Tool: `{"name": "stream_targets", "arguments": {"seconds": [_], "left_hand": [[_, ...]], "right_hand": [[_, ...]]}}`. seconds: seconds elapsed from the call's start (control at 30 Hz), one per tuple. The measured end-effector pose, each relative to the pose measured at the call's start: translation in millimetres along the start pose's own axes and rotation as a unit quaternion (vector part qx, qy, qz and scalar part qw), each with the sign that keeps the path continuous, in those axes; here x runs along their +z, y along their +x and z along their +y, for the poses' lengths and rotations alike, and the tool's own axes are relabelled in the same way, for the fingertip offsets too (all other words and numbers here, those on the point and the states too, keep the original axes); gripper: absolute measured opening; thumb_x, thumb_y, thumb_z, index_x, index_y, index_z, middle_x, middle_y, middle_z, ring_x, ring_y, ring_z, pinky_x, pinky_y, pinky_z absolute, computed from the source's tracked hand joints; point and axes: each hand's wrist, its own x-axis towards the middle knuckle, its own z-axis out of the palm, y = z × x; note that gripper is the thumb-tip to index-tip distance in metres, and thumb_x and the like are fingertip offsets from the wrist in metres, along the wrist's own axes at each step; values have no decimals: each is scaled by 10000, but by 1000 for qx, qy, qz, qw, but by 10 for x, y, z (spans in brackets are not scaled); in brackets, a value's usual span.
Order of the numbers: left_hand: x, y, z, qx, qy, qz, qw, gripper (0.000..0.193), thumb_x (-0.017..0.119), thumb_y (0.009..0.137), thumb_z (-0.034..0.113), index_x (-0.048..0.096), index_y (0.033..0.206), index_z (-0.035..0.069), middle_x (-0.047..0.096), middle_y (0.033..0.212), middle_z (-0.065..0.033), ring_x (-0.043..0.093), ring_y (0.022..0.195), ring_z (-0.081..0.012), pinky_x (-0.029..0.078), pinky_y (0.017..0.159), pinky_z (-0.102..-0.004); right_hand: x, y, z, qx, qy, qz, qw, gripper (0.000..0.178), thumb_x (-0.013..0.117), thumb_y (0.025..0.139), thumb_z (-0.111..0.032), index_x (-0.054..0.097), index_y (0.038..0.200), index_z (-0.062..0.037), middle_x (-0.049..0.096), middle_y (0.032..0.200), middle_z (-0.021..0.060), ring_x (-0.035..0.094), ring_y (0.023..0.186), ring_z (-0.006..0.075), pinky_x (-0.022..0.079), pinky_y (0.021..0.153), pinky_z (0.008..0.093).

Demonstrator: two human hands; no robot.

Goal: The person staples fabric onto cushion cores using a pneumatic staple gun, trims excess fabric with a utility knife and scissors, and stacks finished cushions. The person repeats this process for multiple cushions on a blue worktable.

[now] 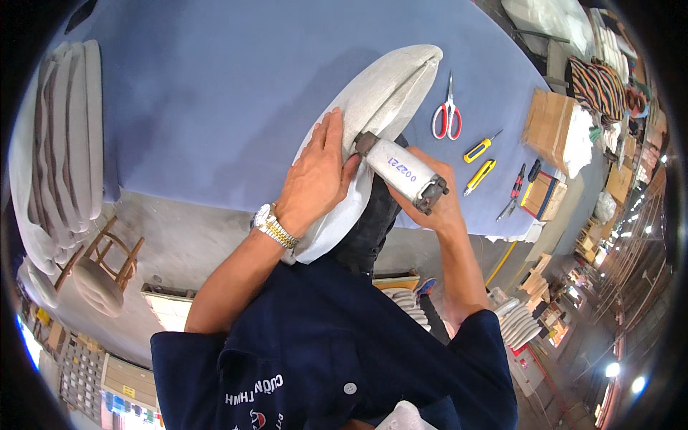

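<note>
A padded chair seat (pixel 380 82) in light grey fabric stands tilted on edge between my body and the blue table top, its underside turned toward my right. My left hand (pixel 314 179) lies along its padded face with fingers stretched, the thumb near the fabric edge. A wristwatch (pixel 272 226) is on that wrist. My right hand (pixel 438 201) is wrapped round an air staple gun (pixel 401 168) with a pale body. The gun's dark nose touches or nearly touches the fabric fold beside my left thumb. Its grip and most of my right fingers are hidden.
On the blue table (pixel 215 107), red-and-white scissors (pixel 448 118), a yellow screwdriver (pixel 479 149), a yellow cutter (pixel 480 177) and red-handled pliers (pixel 513 192) lie to the right. A cardboard box (pixel 548 129) stands beyond. Stacked seats (pixel 68 136) and a wooden stool (pixel 100 283) are at left.
</note>
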Motion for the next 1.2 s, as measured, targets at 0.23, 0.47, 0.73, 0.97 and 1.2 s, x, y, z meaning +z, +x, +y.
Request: {"name": "stream_targets", "arguments": {"seconds": [0.23, 0.47, 0.73, 0.97, 1.2], "left_hand": [[9, -41, 21, -3, -4, -14, 1000, 822, 664, 945, 185, 208, 1584, -55, 365, 1561, -340, 426, 1413, -508, 460, 1112, -501], [125, -56, 26, 21, 42, 39, 998, 852, 669, 866, 32, 204, 1573, -64, 392, 1532, -350, 497, 1350, -484, 499, 1057, -507], [72, -53, 78, -12, -16, 1, 1000, 859, 688, 890, 119, 209, 1585, -42, 347, 1588, -304, 395, 1445, -490, 415, 1142, -555], [101, -79, 64, -12, 7, 6, 1000, 920, 706, 844, 67, 187, 1598, -24, 351, 1583, -306, 417, 1425, -484, 450, 1109, -544], [122, -61, 54, -22, -3, 28, 999, 966, 739, 805, 42, 185, 1593, -36, 389, 1553, -326, 456, 1392, -495, 473, 1092, -527]], "right_hand": [[28, -181, 27, -34, 31, 7, 999, 329, 781, 745, -60, 695, 1053, 13, 709, 946, 134, 708, 776, 277, 535, 700, 323], [42, -125, -1, 23, 40, -29, 999, 323, 769, 739, -60, 682, 1042, 11, 685, 924, 135, 680, 760, 321, 529, 692, 334], [51, -266, 63, 4, 28, -9, 1000, 440, 818, 685, -152, 665, 1078, -25, 700, 954, 141, 702, 852, 360, 549, 746, 359], [17, -207, 59, -5, 48, -39, 998, 366, 779, 722, -100, 681, 1061, -4, 690, 920, 132, 689, 758, 325, 534, 691, 330], [67, -164, -4, 12, 64, -22, 998, 373, 771, 723, -105, 678, 1071, -9, 687, 899, 131, 686, 752, 323, 527, 682, 326]]}}
